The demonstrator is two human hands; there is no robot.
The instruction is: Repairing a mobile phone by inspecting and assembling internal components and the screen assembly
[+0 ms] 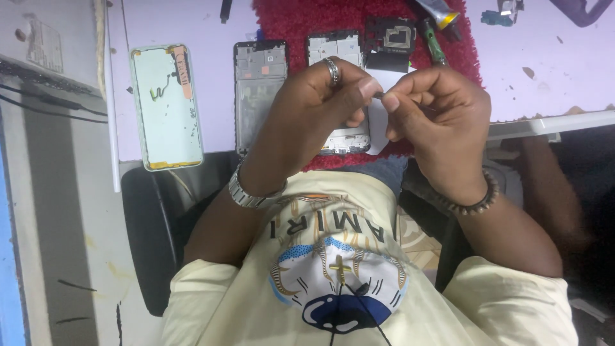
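Seen from above, a person's left hand (320, 96) and right hand (435, 112) meet over a phone repair bench, together pinching a tiny dark part (378, 95) between thumb and forefinger tips. Both grips are nearly closed, fingers curled tight. Handling something this small likely calls for steady, light pressure, held close over the red mat (288, 22). Beneath lie two opened phone frames (259, 83), and a green back cover (165, 106) sits further left.
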